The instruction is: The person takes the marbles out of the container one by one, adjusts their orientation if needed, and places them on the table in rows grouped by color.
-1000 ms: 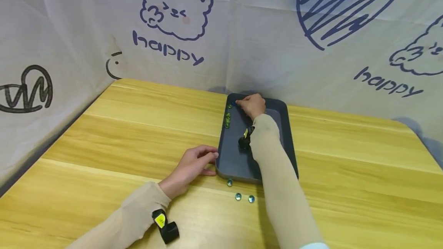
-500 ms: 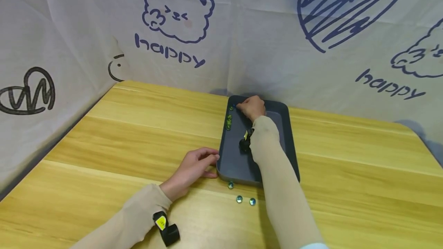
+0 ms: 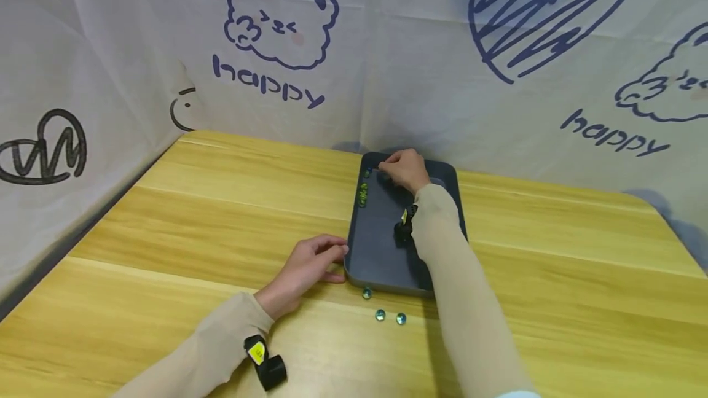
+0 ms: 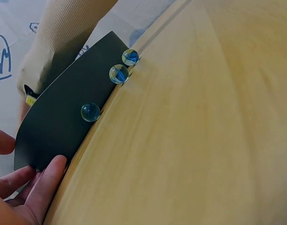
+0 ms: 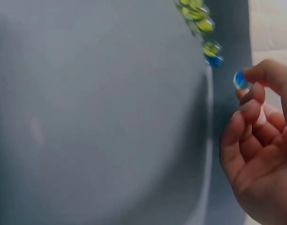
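My right hand [image 3: 408, 169] is over the far left corner of a dark grey baking tray [image 3: 376, 244]. In the right wrist view, its thumb and fingertips pinch a blue glass marble [image 5: 239, 80]. Along the tray's left side lie several yellow-green marbles [image 5: 195, 13], with another yellow marble [image 5: 211, 48] and a blue marble [image 5: 215, 61] side by side nearer the hand. My left hand [image 3: 304, 269] touches the tray's left edge by the near corner; the left wrist view shows its extended fingers [image 4: 52, 171] against the outer wall.
Three clear marbles with blue swirls rest on the wooden table [image 3: 221, 214] by the tray's near edge: one marble [image 3: 367, 293] close to the wall, another [image 3: 380, 315] and a third [image 3: 401, 319] farther out. A white cloth [image 3: 365, 78] with drawings hangs behind.
My right forearm has swung slightly to the right, and the fingertips have shifted a little the same way. The left hand stays at the tray's edge.
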